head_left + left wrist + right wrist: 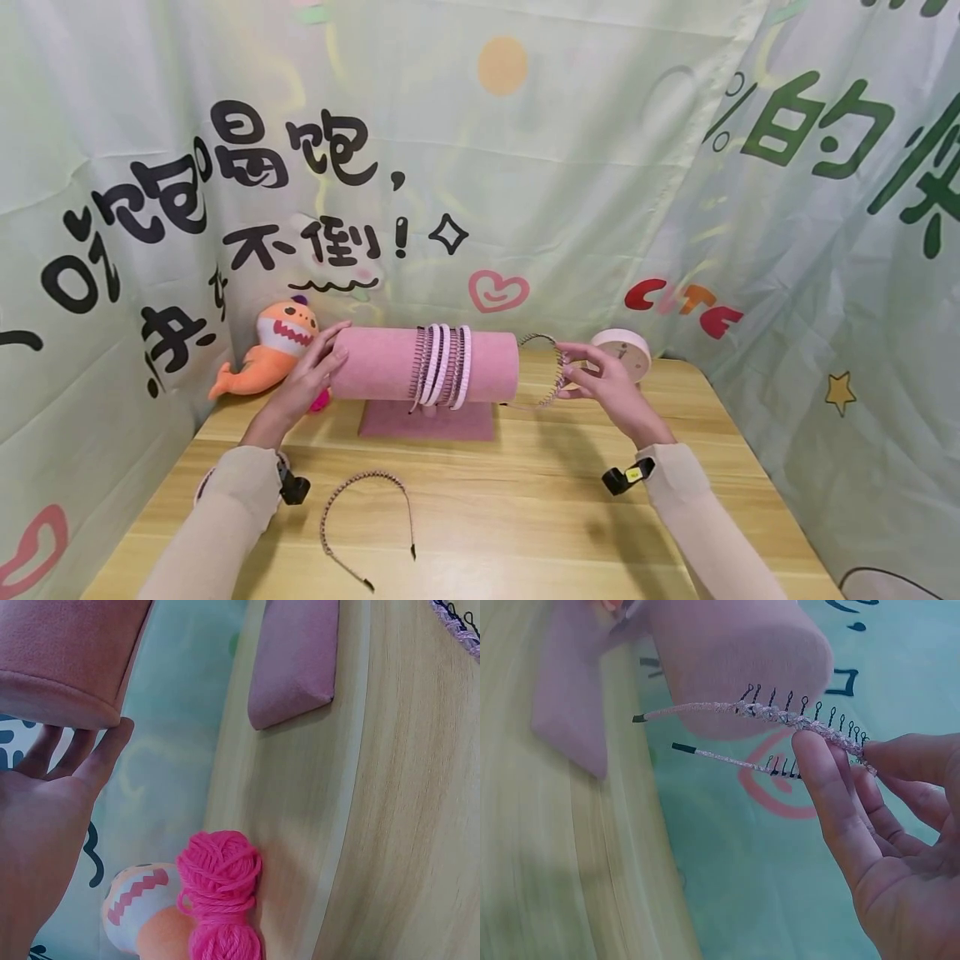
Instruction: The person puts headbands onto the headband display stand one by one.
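In the head view a pink padded headband stand point(378, 362) lies crosswise on its base, with several white and dark toothed headbands point(442, 367) around its middle. My left hand point(315, 371) touches the roll's left end; in the left wrist view its fairly straight fingers point(105, 757) press against the rim. Off the roll's right end, my right hand point(603, 383) pinches a braided headband point(780, 716) between thumb and fingers. That headband has small dark wire loops along its arc, and its two dark-tipped ends point towards the roll. Another toothed headband point(324, 517) lies on the table in front.
Behind my left hand sit an orange shark plush point(262, 362) and a bundle of bright pink yarn point(221, 885). A round pale clock-like object point(626, 350) stands behind my right hand. Printed curtains point(525, 167) enclose the wooden table point(510, 517) at the back and sides.
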Available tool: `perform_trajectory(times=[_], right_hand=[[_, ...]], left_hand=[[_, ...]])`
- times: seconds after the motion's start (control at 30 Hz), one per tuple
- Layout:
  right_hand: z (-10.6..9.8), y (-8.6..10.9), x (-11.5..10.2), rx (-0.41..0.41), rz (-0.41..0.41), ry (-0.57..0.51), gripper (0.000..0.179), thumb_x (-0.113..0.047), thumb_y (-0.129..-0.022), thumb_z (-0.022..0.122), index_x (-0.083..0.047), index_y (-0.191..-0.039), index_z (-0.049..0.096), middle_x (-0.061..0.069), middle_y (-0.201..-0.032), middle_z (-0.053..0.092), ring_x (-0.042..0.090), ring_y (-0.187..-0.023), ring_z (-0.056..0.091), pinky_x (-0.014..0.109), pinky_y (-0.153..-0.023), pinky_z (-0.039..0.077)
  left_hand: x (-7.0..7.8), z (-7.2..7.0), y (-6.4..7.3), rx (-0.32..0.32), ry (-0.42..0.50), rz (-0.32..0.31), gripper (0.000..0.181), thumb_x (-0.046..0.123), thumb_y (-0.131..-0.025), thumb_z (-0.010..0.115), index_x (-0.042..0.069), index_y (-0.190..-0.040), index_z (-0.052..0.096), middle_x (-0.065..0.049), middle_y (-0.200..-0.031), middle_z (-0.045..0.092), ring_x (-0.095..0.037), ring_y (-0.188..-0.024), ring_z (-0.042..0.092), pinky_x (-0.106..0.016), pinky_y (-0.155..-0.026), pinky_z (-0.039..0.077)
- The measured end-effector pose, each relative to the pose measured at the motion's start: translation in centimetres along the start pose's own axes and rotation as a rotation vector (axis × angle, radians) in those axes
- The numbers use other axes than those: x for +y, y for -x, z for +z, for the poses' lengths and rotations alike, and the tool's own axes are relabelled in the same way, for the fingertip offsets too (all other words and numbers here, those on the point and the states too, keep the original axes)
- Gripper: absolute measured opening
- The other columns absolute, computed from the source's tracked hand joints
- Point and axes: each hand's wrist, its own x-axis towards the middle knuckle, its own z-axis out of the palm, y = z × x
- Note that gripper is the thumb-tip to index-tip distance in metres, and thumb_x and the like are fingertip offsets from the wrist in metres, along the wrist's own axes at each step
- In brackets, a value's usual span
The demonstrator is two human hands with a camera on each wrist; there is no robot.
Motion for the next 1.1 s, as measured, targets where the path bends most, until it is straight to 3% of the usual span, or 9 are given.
perform_trajectory(times=[0.17, 0.37, 0.63, 0.7, 0.8, 0.87, 0.93, 1.0, 1.1], right_hand=[[1.3, -0.6, -0.7, -0.013, 0.003, -0.006, 0.050, -0.016, -0.112, 0.063, -0.003, -0.158, 0.051, 0.026, -0.140, 0.048, 0.014, -0.102, 0.069, 0.048, -0.095, 0.065], [2.8, -1.5, -1.7, -0.020, 0.013, -0.026, 0.047, -0.013, -0.111, 0.064, -0.005, -0.157, 0.054, 0.027, -0.142, 0.048, 0.015, -0.100, 0.067, 0.046, -0.094, 0.065], [4.2, -2.1, -3.1, -0.025, 0.030, -0.022, 0.046, -0.016, -0.110, 0.067, -0.008, -0.155, 0.058, 0.017, -0.136, 0.055, 0.020, -0.111, 0.071, 0.044, -0.093, 0.066], [4.5, -2.3, -3.3, -0.027, 0.024, -0.023, 0.046, -0.017, -0.110, 0.068, -0.009, -0.154, 0.059, 0.018, -0.136, 0.055, 0.021, -0.113, 0.071, 0.044, -0.093, 0.066], [4.9, -2.5, -3.5, -0.037, 0.005, -0.013, 0.045, -0.016, -0.110, 0.068, -0.009, -0.153, 0.061, 0.017, -0.135, 0.057, 0.021, -0.113, 0.073, 0.043, -0.092, 0.066], [5.1, -2.6, -3.6, -0.041, -0.012, 0.002, 0.045, -0.015, -0.109, 0.068, -0.009, -0.153, 0.061, 0.016, -0.133, 0.058, 0.020, -0.112, 0.074, 0.043, -0.092, 0.066], [5.3, -2.8, -3.5, -0.045, -0.026, 0.018, 0.045, -0.014, -0.109, 0.068, -0.008, -0.153, 0.062, 0.015, -0.130, 0.059, 0.018, -0.109, 0.074, 0.042, -0.090, 0.066], [5.4, -2.9, -3.4, -0.047, -0.039, 0.035, 0.044, -0.012, -0.109, 0.068, -0.007, -0.152, 0.062, 0.015, -0.127, 0.060, 0.017, -0.105, 0.074, 0.041, -0.088, 0.067], [5.5, -3.2, -3.3, -0.049, -0.058, 0.064, 0.046, -0.011, -0.108, 0.068, -0.008, -0.154, 0.061, 0.016, -0.127, 0.059, 0.018, -0.102, 0.073, 0.041, -0.086, 0.067]], left_hand=[[0.1, 0.1, 0.1, -0.002, 0.001, -0.002, 0.062, 0.036, -0.118, 0.043, 0.024, -0.175, 0.021, -0.013, -0.177, 0.024, -0.032, -0.158, 0.029, -0.021, -0.113, 0.042], [0.1, 0.2, 0.1, 0.004, 0.009, -0.001, 0.062, 0.036, -0.119, 0.043, 0.024, -0.175, 0.021, -0.013, -0.177, 0.023, -0.033, -0.158, 0.029, -0.015, -0.109, 0.042], [0.1, 0.1, 0.1, -0.002, 0.003, -0.005, 0.062, 0.037, -0.118, 0.043, 0.025, -0.175, 0.020, -0.013, -0.178, 0.022, -0.035, -0.159, 0.027, -0.019, -0.114, 0.040], [0.1, 0.1, 0.1, -0.002, -0.002, -0.005, 0.062, 0.037, -0.118, 0.043, 0.025, -0.175, 0.020, -0.013, -0.178, 0.022, -0.036, -0.160, 0.027, -0.025, -0.119, 0.039], [0.1, 0.2, 0.1, -0.003, -0.003, -0.005, 0.062, 0.037, -0.119, 0.043, 0.025, -0.175, 0.020, -0.014, -0.178, 0.022, -0.037, -0.160, 0.027, -0.045, -0.128, 0.034], [0.1, 0.2, 0.1, -0.004, -0.001, -0.003, 0.062, 0.036, -0.118, 0.043, 0.025, -0.175, 0.020, -0.014, -0.178, 0.021, -0.038, -0.161, 0.026, -0.058, -0.130, 0.028], [0.1, 0.2, 0.1, -0.004, 0.000, -0.003, 0.063, 0.037, -0.118, 0.043, 0.025, -0.175, 0.020, -0.014, -0.178, 0.022, -0.038, -0.161, 0.026, -0.063, -0.130, 0.025], [0.1, 0.2, 0.1, -0.003, -0.002, -0.006, 0.063, 0.037, -0.118, 0.043, 0.025, -0.175, 0.020, -0.014, -0.178, 0.022, -0.038, -0.160, 0.027, -0.057, -0.130, 0.028], [0.0, 0.0, 0.0, -0.004, -0.001, -0.010, 0.062, 0.037, -0.118, 0.043, 0.026, -0.175, 0.020, -0.013, -0.177, 0.023, -0.036, -0.160, 0.028, -0.035, -0.125, 0.037]])
